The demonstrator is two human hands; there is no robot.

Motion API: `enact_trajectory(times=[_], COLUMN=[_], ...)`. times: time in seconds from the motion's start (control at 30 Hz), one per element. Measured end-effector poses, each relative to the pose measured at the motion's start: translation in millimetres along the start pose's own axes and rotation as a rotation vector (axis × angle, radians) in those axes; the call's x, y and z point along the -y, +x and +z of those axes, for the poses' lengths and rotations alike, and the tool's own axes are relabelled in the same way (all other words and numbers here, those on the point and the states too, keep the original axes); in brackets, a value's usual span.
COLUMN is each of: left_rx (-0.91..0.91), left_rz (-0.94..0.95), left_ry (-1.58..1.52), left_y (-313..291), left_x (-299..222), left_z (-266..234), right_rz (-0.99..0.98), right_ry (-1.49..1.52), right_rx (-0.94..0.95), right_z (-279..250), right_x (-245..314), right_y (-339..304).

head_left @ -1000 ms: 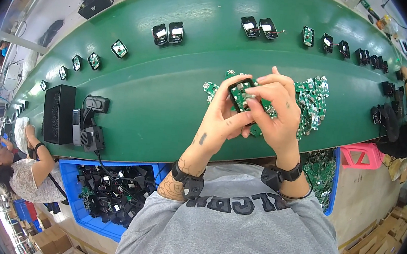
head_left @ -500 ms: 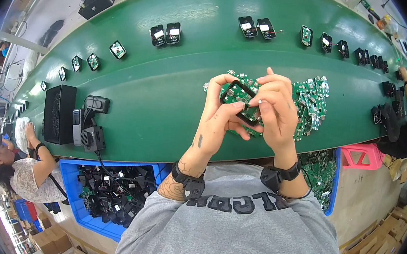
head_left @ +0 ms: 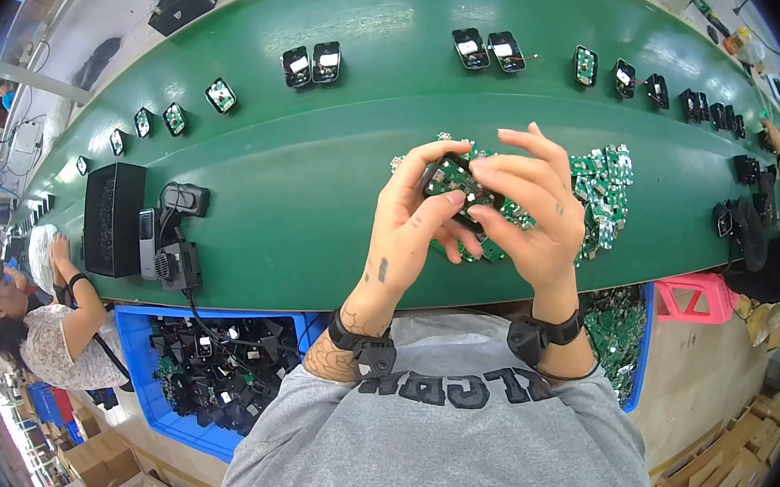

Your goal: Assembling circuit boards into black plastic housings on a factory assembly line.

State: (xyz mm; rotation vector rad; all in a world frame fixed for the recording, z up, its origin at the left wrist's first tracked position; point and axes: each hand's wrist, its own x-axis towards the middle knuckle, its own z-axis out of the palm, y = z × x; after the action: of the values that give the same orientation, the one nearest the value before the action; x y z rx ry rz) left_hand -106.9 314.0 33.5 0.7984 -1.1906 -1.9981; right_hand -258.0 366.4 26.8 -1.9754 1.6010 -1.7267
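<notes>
Left hand [head_left: 403, 211] grips a black case [head_left: 486, 198] with circuit board [head_left: 447, 179], mid-frame. Right hand [head_left: 542, 212] has bent fingers at its edge; grip unclear.

Long black box [head_left: 129, 221] on the left of the green surface [head_left: 304, 158], dark corded devices [head_left: 178, 264] beside it, co-worker [head_left: 66, 340] in a pale patterned top at far left, pink stool [head_left: 701, 291] at right, stacked cardboard [head_left: 712, 477] at lower right, brown cartons [head_left: 99, 462] at lower left

Dark lettering [head_left: 455, 391] crosses the grey shirt [head_left: 453, 455], with boxy black wrist straps [head_left: 374, 357] and a tattooed left forearm [head_left: 334, 359].
</notes>
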Motion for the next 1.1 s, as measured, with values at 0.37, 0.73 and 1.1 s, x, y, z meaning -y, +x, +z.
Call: enact_trajectory(times=[0.37,0.73,1.1], left_rx=[0.044,-0.071,-0.063], left_rz=[-0.015,0.272,0.528], left_ry=[-0.100,0.102,0.407], left_y=[-3,-3,-1], left_x=[1,14,19], left_z=[-2,3,0], right_rz=[-0.139,0.074,0.107], right_ry=[-0.045,-0.120,-0.058], right_rx=[-0.007,0.116,0.133], right_z=[5,-1,2], right_x=[-8,6,4], right_y=[-6,-4,0])
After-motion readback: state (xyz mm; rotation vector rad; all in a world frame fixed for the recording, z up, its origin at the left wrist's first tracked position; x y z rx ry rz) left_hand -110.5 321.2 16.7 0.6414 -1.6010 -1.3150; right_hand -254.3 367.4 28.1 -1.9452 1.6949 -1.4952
